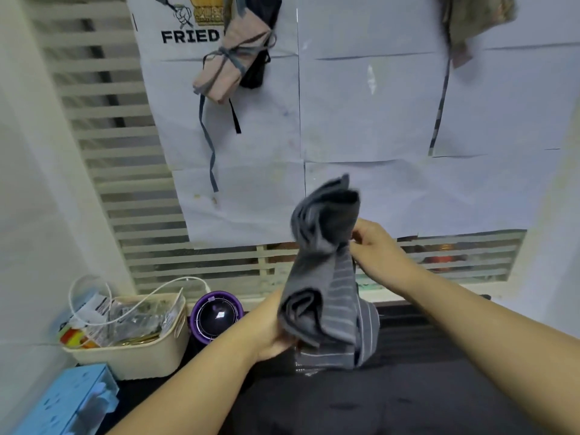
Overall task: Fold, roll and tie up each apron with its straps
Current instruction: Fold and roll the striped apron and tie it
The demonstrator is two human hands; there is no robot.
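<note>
A grey apron (323, 265) with thin pale stripes is rolled into a long bundle and stands nearly upright above the dark table. My left hand (273, 334) grips its lower end from the left; most of the fingers are hidden behind the cloth. My right hand (373, 246) pinches the bundle at its middle from the right. More striped grey cloth (364, 337) hangs bunched under the roll. At the top left lies a pink rolled apron (229, 64), tied with its grey straps, on top of a black roll (260, 32).
A beige basket (131, 346) of packets and a white cable stands at the left, beside a purple round object (216, 315). A blue box (72, 400) sits at the bottom left. A patterned cloth (474, 20) lies at the top right on white paper sheets (376, 120).
</note>
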